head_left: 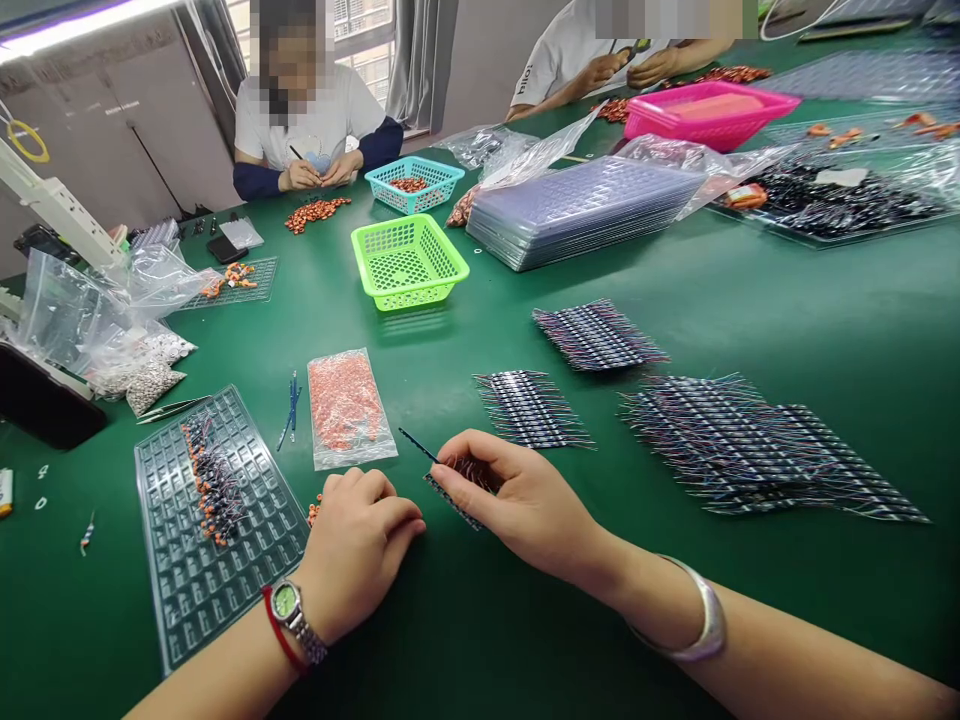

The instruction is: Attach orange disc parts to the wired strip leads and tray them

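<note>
On green table, right hand (525,505) pinches wired strip (457,490)

The right hand (525,500) pinches a wired strip (450,497) beside the fisted left hand (358,540).

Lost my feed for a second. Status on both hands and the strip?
Right hand pinching strip of wired parts on green table. Left hand fisted beside it, contents hidden. Compartment tray at left. Nothing blocking.
</note>
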{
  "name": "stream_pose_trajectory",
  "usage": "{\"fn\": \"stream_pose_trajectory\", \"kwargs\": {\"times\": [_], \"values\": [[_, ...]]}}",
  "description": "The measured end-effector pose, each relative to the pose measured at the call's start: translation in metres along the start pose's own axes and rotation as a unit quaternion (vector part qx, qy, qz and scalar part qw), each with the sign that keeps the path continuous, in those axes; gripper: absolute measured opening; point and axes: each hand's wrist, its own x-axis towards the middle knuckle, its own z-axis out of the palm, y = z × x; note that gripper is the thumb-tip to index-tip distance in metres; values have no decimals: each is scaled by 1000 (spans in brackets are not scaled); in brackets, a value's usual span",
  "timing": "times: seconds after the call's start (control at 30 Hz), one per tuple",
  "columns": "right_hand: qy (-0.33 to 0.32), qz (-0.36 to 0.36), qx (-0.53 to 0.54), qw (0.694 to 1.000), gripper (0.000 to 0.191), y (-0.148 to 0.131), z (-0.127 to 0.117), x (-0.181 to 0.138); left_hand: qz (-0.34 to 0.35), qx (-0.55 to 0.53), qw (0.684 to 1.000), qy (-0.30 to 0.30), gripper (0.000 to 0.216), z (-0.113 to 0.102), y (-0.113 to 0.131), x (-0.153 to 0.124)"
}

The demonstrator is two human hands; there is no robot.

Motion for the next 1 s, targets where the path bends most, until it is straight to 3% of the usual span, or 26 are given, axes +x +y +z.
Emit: {"fn": "stream_pose_trajectory", "kwargs": {"times": [0.27, 0.6, 0.77, 1.0], "values": [[-4, 0, 2, 1000, 22, -2, 0, 1, -23, -44, 999, -9, 11, -8, -10, -12], [-3, -4, 7, 1000, 17, 0, 0, 1, -58, -44, 997, 3, 6, -10, -6, -3], [-11, -7, 15, 1000, 16, 0, 0, 1, -38, -44, 998, -15, 14, -7, -5, -5], [-7, -14, 14, 1000, 15, 1, 1, 1, 2, -20, 1000, 0, 4, -3, -4, -6]]}}
